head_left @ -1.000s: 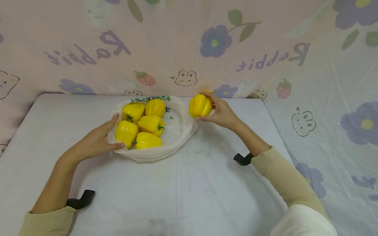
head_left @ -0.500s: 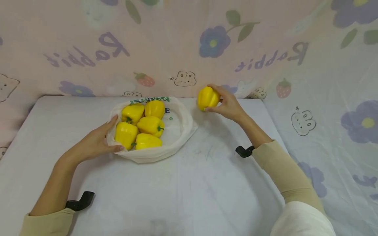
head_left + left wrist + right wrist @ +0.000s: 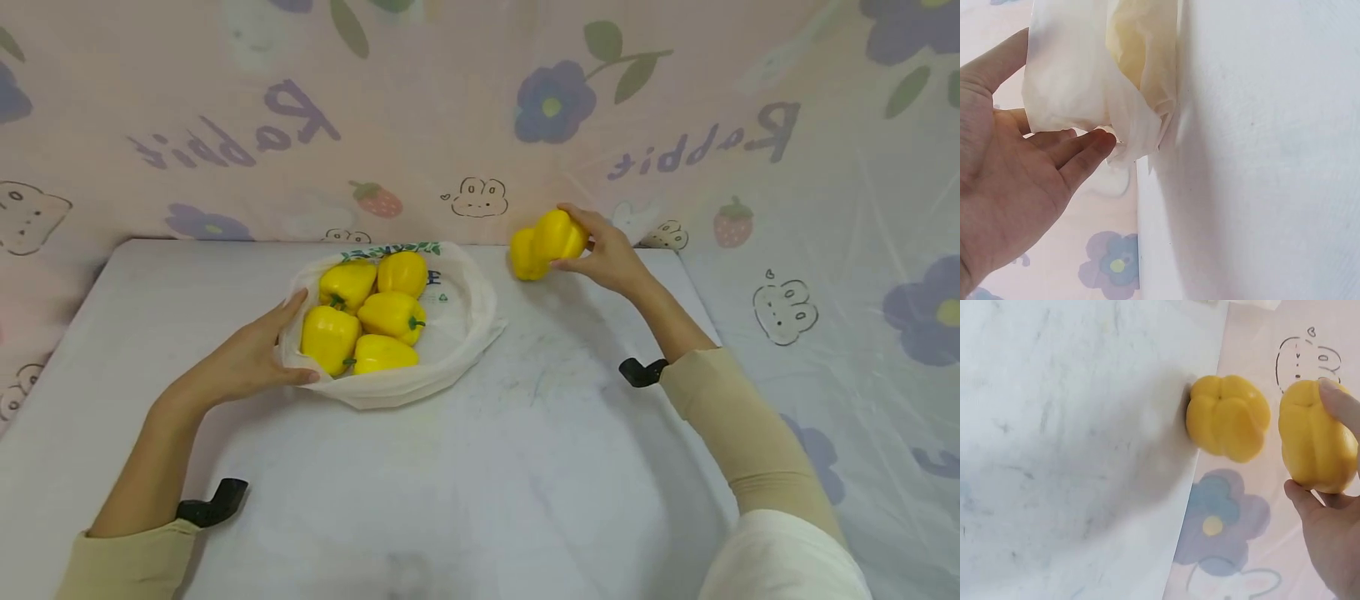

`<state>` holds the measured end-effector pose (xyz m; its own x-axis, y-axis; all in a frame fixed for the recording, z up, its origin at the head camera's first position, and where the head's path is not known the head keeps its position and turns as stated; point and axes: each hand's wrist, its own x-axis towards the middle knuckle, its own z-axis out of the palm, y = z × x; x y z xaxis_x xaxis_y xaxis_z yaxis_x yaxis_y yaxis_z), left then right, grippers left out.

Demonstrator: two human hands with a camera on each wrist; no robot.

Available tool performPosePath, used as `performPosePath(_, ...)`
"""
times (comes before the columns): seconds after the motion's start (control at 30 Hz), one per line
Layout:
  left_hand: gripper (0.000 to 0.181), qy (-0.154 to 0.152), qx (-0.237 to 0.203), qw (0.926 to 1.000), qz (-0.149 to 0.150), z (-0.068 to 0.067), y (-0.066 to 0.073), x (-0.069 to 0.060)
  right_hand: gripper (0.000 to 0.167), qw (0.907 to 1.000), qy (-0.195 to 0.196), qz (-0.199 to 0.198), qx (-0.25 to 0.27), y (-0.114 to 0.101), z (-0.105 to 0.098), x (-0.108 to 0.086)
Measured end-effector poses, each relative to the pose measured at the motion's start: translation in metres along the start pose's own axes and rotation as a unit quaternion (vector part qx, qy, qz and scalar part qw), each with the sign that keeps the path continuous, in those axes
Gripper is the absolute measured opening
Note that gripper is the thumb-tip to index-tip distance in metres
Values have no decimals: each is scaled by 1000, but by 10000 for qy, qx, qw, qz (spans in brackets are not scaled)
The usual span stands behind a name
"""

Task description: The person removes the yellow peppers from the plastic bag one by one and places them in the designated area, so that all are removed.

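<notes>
Right hand (image 3: 609, 257): fingers curled round a glossy yellow bell pepper (image 3: 564, 236), upper right of centre. Just beside it, a second yellow bell pepper (image 3: 523, 255) sits near the far edge of the smooth white tabletop (image 3: 480, 483). Left hand (image 3: 243, 354): fingers and thumb gripping the left rim of a thin white printed bag (image 3: 405, 390), left of centre, with five yellow bell peppers (image 3: 388, 317) inside. Progress appears part-way: five within, two outside, the held one unsettled. Surround: faint smudges mid-tabletop; pastel cloth backdrop (image 3: 420, 108) with flowers, rabbits and mirrored lettering, across the top and right
</notes>
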<state>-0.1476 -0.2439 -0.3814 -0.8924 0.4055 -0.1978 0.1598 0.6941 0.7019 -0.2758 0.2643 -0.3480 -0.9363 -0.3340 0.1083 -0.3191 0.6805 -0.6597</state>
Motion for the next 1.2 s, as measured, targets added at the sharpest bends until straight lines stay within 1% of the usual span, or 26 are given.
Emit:
performPosePath(0.23, 123, 94, -23, 10000, -10, 1, -1, -1, 85, 9998, 19, 214, 15, 12, -8, 2)
performPosePath(0.37, 123, 62, -44, 10000, -64, 2, -1, -2, 84, 9994, 56, 335, 70, 21, -9, 3)
performPosePath(0.5, 123, 4, -26, 10000, -26, 3, 1, 2, 85, 9983, 130, 573, 31, 31, -12, -2)
performPosePath(0.63, 123, -42, -5, 10000, -50, 3, 3, 5, 86, 9970, 167, 749, 1, 40, -14, -7)
performPosePath(0.83, 123, 13, 39, 9999, -96, 3, 4, 5, 85, 9971, 101, 749, 88, 48, -11, -1)
performPosePath(0.97, 122, 33, 1, 10000, -79, 4, 4, 4, 83, 9972, 106, 737, -46, 53, -8, 5)
performPosePath(1.1, 122, 11, -62, 9999, -101, 5, 4, 4, 80, 9975, 33, 682, -172, 59, -5, 9)
performPosePath(1.2, 122, 36, -80, 9999, -118, 5, 4, 4, 79, 9977, -68, 656, -135, 63, -1, 11)
